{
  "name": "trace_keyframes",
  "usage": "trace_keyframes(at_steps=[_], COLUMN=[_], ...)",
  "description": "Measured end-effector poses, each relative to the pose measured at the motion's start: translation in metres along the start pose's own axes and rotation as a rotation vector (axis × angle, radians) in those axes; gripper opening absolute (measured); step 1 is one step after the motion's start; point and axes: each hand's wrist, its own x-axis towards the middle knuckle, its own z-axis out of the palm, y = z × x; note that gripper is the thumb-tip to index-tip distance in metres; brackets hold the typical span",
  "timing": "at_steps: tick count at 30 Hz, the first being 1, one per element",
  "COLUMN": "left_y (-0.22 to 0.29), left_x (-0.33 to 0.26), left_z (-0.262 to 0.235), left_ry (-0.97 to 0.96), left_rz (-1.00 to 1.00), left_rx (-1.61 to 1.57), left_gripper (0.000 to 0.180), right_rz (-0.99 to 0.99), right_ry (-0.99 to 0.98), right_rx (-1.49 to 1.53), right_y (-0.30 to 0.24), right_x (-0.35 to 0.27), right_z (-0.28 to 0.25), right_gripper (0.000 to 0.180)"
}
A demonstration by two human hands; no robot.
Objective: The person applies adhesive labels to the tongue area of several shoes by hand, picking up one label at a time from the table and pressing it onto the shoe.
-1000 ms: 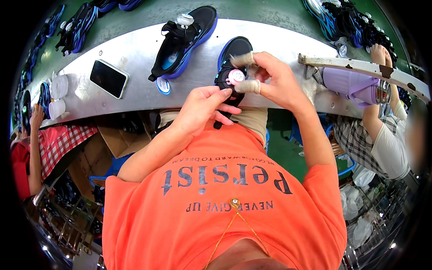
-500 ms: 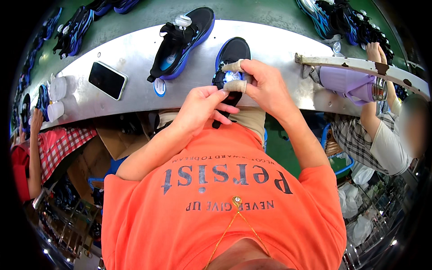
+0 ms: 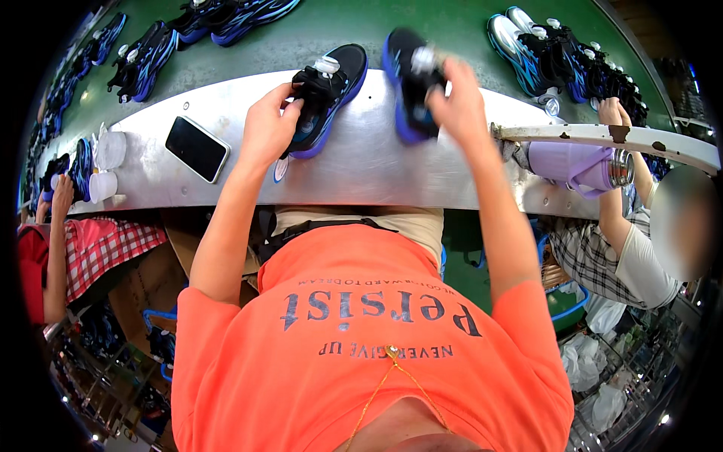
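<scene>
Two black sneakers with blue-purple soles are side by side at the metal bench's far edge. My left hand point(image 3: 273, 124) pinches the collar of the left sneaker point(image 3: 348, 66), which bears a white round piece on its laces. Smeared by motion, my right hand point(image 3: 461, 109) grips the right sneaker point(image 3: 410, 83) near its opening; a whitish piece sits on its top too. The right hand's fingertips partly hide that shoe's side. A round blue-and-white label point(image 3: 281, 170) pokes out by the left sneaker's heel, near my left wrist.
On the metal bench point(image 3: 354, 177) lie a phone point(image 3: 197, 148), white tubs point(image 3: 111, 151) and a purple bottle point(image 3: 570, 164) beneath a chipped white bar point(image 3: 587, 134). Rows of sneakers point(image 3: 520, 53) line the green surface point(image 3: 339, 22) beyond. Co-workers' hands point(image 3: 614, 113) are busy at both sides.
My left hand has left the right sneaker and taken hold of the left one. My right hand has moved the right sneaker farther away and to the right. The view has shifted slightly.
</scene>
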Motion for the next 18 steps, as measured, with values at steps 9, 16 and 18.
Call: trace_keyframes(at_steps=[9,16,18], left_y=[0.010,0.015,0.014], left_x=[-0.027,-0.057,-0.056], left_z=[0.013,0.030,0.036], left_ry=[-0.021,-0.056,-0.020], left_rz=[-0.071,0.033,-0.042], left_rx=[-0.038,-0.019,-0.070], left_gripper=[0.027,0.021,0.021], right_rz=[-0.144,-0.129,-0.259], right_ry=[-0.633,-0.712,-0.568], right_rx=[0.423,0.523,0.374], right_y=[-0.034,-0.053,-0.052], right_x=[0.022,-0.014,-0.025], right_z=[0.011,-0.005,0.010], right_gripper=[0.056,0.054,0.045])
